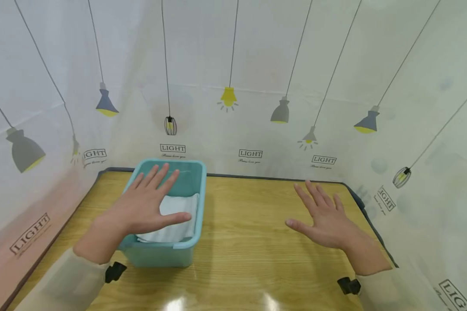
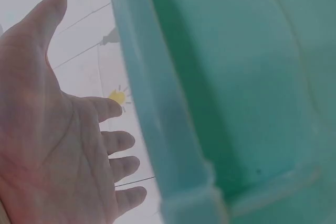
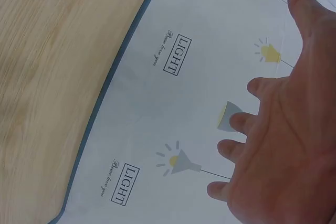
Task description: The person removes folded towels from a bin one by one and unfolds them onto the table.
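My left hand (image 1: 145,207) is held out above the teal plastic bin (image 1: 202,203), fingers straight and thumb spread, with nothing in it. Inside the bin lies a folded white cloth (image 1: 184,207), partly hidden by that hand. From the left wrist view, the palm (image 2: 58,129) appears beside the bin's outer wall (image 2: 163,108). On the right, my right hand (image 1: 327,220) hovers over the wooden table with fingers spread, also holding nothing. The right wrist view shows its palm (image 3: 289,129) in front of the printed wall covering.
The wooden table (image 1: 249,242) has a dark edge strip along its back and sides. A pale covering (image 1: 206,129) printed with hanging lamps and the word LIGHT rises behind it and at both sides. The bin stands on the table's left part, near the back edge.
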`<state>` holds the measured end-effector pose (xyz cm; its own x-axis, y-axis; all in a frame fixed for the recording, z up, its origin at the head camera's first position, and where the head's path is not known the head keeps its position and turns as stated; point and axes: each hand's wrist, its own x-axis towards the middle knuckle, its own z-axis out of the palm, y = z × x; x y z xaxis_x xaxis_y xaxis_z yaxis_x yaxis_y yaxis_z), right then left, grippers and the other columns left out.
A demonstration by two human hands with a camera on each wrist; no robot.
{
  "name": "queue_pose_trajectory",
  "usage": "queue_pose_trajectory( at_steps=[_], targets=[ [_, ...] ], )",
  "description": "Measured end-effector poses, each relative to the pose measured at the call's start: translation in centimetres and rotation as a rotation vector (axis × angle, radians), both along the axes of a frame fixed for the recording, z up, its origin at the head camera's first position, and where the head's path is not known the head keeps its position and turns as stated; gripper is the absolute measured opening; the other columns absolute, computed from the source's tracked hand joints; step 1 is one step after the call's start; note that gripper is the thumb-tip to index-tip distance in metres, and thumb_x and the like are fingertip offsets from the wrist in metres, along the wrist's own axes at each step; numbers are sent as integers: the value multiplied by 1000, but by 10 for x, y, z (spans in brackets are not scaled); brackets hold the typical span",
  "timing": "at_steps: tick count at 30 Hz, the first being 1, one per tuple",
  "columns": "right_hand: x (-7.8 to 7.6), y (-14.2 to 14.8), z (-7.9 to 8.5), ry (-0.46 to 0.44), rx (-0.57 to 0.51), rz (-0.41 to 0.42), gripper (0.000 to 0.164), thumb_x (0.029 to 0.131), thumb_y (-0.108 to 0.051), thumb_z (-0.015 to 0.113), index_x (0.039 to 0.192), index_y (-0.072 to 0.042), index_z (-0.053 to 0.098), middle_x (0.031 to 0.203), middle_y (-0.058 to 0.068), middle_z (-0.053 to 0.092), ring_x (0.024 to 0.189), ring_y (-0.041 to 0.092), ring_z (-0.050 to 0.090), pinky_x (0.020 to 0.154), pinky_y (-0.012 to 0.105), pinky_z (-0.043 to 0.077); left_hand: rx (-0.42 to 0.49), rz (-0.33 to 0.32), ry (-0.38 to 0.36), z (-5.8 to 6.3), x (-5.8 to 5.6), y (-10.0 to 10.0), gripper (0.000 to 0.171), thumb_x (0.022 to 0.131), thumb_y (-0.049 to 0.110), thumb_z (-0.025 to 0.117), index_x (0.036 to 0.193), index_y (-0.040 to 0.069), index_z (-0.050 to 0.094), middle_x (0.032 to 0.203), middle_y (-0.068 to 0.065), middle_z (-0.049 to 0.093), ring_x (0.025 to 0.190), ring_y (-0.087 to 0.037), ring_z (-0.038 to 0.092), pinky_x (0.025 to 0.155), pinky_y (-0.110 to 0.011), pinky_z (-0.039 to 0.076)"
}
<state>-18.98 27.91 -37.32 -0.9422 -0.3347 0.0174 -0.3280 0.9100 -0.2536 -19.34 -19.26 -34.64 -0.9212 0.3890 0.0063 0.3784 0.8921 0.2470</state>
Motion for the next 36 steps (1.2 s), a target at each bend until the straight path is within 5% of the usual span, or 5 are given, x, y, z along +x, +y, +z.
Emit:
queue_pose_trajectory(
  at_steps=[8, 16, 21, 29, 36],
  targets=[
    [4, -5, 4, 18, -3, 14, 99, 105, -68, 59, 179, -21, 13, 185, 19, 8, 167, 54, 13, 126, 82, 3, 3, 13, 7, 1, 2, -5, 118, 95, 89, 54, 179, 18, 11, 186, -17, 4, 171, -45, 8, 134, -72, 6],
    [4, -18, 4, 86, -56, 47, 90, 108, -62, 59, 176, -14, 24, 180, 21, 23, 160, 54, 29, 124, 78, 17, 55, 22, 50, 5, 12, -28, 117, 95, 84, 62, 178, 16, 16, 173, -25, 40, 151, -53, 48, 115, -73, 44],
    [4, -24, 2, 101, -58, 58, 87, 109, -59, 60, 175, -13, 26, 178, 22, 26, 159, 54, 31, 122, 79, 20, 39, 59, 72, 5, 21, -48, 119, 92, 85, 65, 178, 16, 19, 166, -32, 45, 139, -53, 59, 105, -70, 52],
    [3, -34, 1, 100, -47, 55, 87, 109, -59, 59, 175, -11, 28, 178, 22, 27, 159, 53, 32, 122, 81, 22, 53, 122, 114, -18, 35, -92, 121, 88, 81, 75, 177, 17, 23, 146, -28, 57, 121, -42, 65, 93, -63, 57],
    [0, -44, 0, 80, -55, 68, 87, 109, -60, 59, 176, -14, 25, 178, 22, 27, 159, 54, 32, 122, 80, 22, 115, 129, 39, -39, 42, -116, 115, 90, 70, 79, 177, 21, 23, 144, -24, 56, 102, -28, 67, 72, -43, 55]
  ],
)
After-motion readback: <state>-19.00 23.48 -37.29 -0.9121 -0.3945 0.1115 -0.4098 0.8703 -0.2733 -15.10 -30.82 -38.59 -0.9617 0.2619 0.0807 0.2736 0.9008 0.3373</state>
